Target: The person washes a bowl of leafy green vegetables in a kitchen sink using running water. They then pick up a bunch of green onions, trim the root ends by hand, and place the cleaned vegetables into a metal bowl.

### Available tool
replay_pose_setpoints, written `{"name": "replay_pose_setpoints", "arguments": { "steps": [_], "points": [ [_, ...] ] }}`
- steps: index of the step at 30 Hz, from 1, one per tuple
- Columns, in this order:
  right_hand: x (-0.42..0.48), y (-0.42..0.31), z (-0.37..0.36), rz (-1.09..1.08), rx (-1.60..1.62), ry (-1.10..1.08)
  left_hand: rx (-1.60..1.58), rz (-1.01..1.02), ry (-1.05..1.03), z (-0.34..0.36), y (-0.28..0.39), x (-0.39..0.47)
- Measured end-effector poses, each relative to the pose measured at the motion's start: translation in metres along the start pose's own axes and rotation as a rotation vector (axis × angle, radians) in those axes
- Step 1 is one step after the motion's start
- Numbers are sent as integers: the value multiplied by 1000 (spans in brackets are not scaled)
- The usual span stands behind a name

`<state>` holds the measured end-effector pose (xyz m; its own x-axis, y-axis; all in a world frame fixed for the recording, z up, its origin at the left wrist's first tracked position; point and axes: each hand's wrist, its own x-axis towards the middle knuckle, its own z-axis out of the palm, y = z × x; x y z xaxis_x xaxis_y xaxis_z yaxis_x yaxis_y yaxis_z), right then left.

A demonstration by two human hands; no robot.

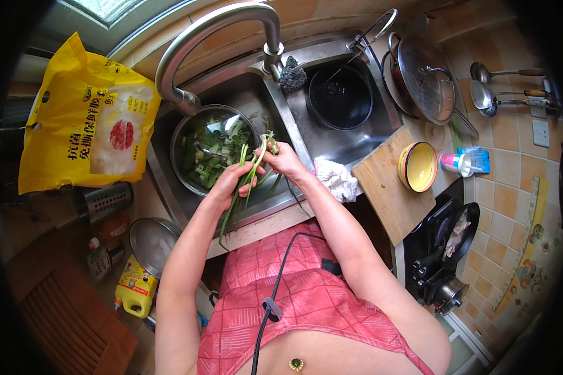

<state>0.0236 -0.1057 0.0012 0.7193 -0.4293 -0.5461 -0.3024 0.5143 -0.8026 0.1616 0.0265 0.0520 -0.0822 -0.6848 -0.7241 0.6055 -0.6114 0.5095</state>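
My left hand (237,183) is closed around a bunch of scallions (226,222), whose green leaves hang down over the sink's front edge. Close beside it, my right hand (284,161) grips the pale upper ends of scallions, with more thin leaves trailing below. Both hands are over the left basin of a steel double sink (274,117). Just left of them in that basin, a round vessel (173,161) contains leafy greens (201,161), partly covered by glare. My fingers hide part of the stalks.
An arched faucet (237,13) reaches over the left basin. The right basin holds a black pot (340,101). Rightward are a white cloth (335,180), a wooden cutting board (389,197) bearing a yellow bowl (418,168), and a frying pan (474,220). A yellow plastic bag (51,136) stands left.
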Motion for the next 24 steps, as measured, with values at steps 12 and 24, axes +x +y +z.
{"name": "replay_pose_setpoints", "arguments": {
  "steps": [12, 24],
  "points": [
    [-13, -15, -7, 13, 202, -119, -468, -62, -266, -21, -11, 2],
    [8, 19, -26, -394, -731, 285, -445, -142, -257, -31, -6, -9]
  ]
}}
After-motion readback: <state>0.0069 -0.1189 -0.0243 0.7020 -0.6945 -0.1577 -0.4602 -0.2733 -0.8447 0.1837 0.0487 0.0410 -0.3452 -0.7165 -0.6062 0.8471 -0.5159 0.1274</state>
